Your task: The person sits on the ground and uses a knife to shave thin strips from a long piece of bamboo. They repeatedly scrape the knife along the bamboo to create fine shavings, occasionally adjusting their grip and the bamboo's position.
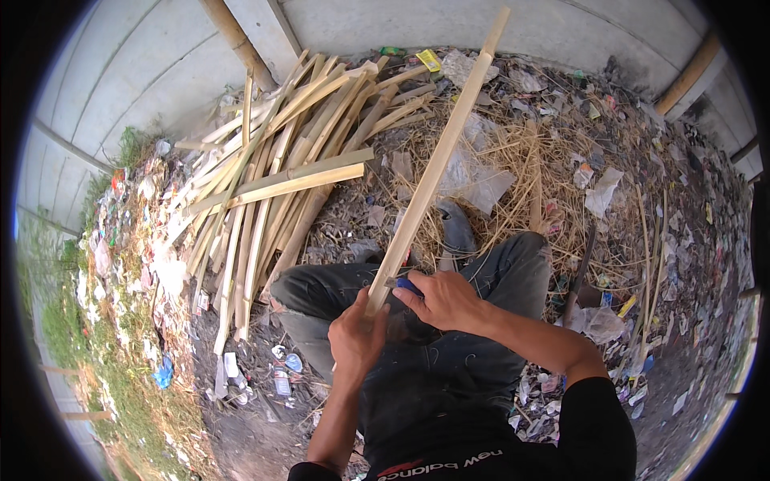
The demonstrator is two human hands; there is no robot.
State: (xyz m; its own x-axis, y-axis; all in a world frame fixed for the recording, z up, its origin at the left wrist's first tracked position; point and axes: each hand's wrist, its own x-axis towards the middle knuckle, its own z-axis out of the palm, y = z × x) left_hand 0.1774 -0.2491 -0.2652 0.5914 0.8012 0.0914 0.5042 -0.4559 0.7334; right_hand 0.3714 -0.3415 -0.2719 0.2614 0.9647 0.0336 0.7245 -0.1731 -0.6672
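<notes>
A long, pale split-bamboo strip (437,172) slants up and away from my lap toward the wall, leaning to the right. Its near end is wrapped by the fingers of my left hand (357,337). My right hand (443,300) is closed round the blue handle of a small knife (409,285), just right of the strip. The short metal blade lies against or very near the strip, a little above my left hand. Most of the handle is hidden in my fingers. My bent legs in dark jeans (501,268) are beneath both hands.
A heap of split-bamboo strips (281,184) lies on the ground ahead to the left. Thin shavings (513,172) and plastic scraps (489,188) cover the ground ahead. A grey panel wall (385,26) with bamboo posts (238,40) stands behind; litter and weeds spread leftward.
</notes>
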